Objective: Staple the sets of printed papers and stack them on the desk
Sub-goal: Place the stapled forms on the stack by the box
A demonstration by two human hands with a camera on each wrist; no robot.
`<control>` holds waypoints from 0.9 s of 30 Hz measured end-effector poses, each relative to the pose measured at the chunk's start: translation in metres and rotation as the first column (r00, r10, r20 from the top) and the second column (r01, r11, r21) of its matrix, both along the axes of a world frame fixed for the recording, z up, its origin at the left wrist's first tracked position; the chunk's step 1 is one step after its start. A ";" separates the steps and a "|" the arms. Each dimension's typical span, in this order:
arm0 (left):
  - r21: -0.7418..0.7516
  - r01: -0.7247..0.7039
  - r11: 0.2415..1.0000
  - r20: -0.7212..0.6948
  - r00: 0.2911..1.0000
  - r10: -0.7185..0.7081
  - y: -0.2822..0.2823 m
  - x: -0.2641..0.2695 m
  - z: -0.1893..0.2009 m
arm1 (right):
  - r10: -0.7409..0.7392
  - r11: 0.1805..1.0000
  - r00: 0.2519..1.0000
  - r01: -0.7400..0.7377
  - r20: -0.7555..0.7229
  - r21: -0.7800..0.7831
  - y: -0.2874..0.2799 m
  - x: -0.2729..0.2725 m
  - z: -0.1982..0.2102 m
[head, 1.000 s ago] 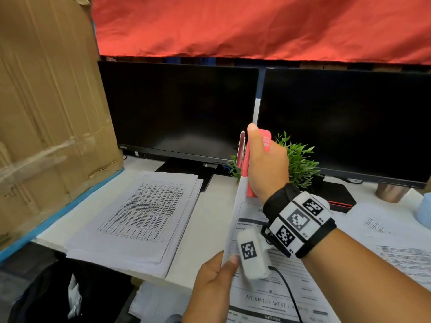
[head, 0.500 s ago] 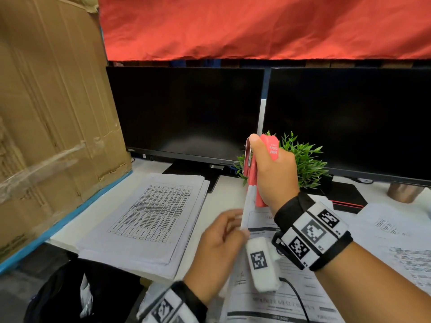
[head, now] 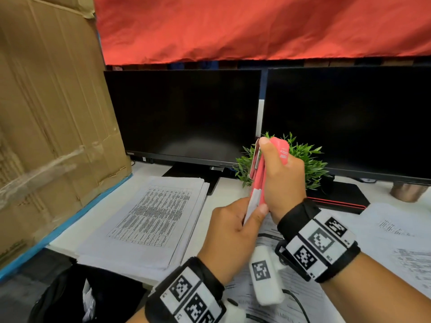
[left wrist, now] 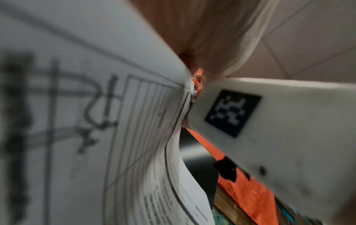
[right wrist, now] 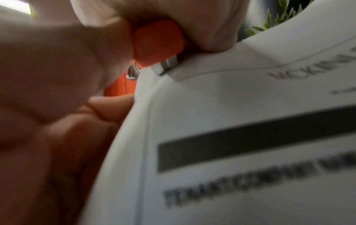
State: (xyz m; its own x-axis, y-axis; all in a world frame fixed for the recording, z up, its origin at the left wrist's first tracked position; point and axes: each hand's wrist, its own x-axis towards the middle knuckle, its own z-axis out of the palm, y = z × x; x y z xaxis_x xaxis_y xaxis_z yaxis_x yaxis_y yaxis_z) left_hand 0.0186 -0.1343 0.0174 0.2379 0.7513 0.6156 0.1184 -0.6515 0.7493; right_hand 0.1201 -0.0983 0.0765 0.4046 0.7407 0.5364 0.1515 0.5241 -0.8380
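Note:
My right hand (head: 277, 176) grips a pink-red stapler (head: 258, 183) held upright above the desk, thumb pressed along its top. The stapler's mouth (right wrist: 165, 65) sits on the top corner of a set of printed papers (right wrist: 231, 137). My left hand (head: 235, 231) pinches the same paper set (head: 250, 206) just below the stapler, thumb on one side and fingers behind. In the left wrist view the printed sheets (left wrist: 96, 121) fill the left side, edge-on. A stack of printed papers (head: 149, 217) with a table on top lies on the desk to the left.
Two dark monitors (head: 186, 115) stand at the back with a small green plant (head: 305, 164) between them. A large cardboard sheet (head: 46, 113) walls off the left. More loose printed sheets (head: 401, 248) lie at the right, near a copper cup (head: 405, 191). A black bag (head: 77, 297) sits below the desk edge.
My left hand has slid up the paper set from its lower edge to just under the stapler. The right hand has kept the stapler on the papers' corner.

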 end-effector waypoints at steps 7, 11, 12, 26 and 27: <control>-0.171 0.238 0.956 -0.045 0.968 -0.249 0.014 -0.013 0.003 | 0.005 0.997 1.000 -0.005 -0.004 -0.072 0.001 0.005 0.010; -0.410 0.248 0.878 0.020 0.965 -0.263 0.004 -0.029 -0.026 | -0.097 0.992 0.994 0.092 -0.056 -0.084 0.008 0.017 0.020; -0.431 0.192 0.882 -0.029 0.974 -0.226 0.001 -0.033 -0.038 | -0.119 0.989 0.990 0.112 -0.073 -0.096 0.010 0.021 0.021; -0.451 -0.078 0.889 -0.172 0.985 0.000 -0.011 -0.045 -0.077 | 0.031 0.943 0.995 -0.060 -0.095 -0.326 0.009 0.035 0.018; -0.439 -0.074 0.895 -0.177 0.984 -0.005 -0.011 -0.045 -0.075 | 0.032 0.944 0.995 -0.062 -0.098 -0.323 0.008 0.035 0.016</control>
